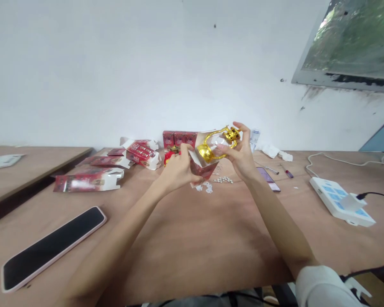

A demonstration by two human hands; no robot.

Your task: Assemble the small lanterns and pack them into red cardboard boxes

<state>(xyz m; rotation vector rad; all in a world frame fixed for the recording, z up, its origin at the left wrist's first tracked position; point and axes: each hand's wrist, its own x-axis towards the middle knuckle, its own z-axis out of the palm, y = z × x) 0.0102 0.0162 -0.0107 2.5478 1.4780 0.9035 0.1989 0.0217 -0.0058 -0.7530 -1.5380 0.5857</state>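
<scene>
Red-and-white printed cardboard cartons (pixel 88 181) are strewn across the brown wooden counter (pixel 185 247); by the left hand (pixel 179 170), a red open-ended cardboard box (pixel 208 172) is gripped, apparently steadied; at its mouth, a gold-framed clear lantern (pixel 216 145) is grasped up top by the right hand (pixel 242 157), seemingly for alignment!

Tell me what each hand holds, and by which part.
The right hand holds the gold lantern toward its top end, thumb along its side. The left hand holds the red box by its left side as seen here.
</scene>
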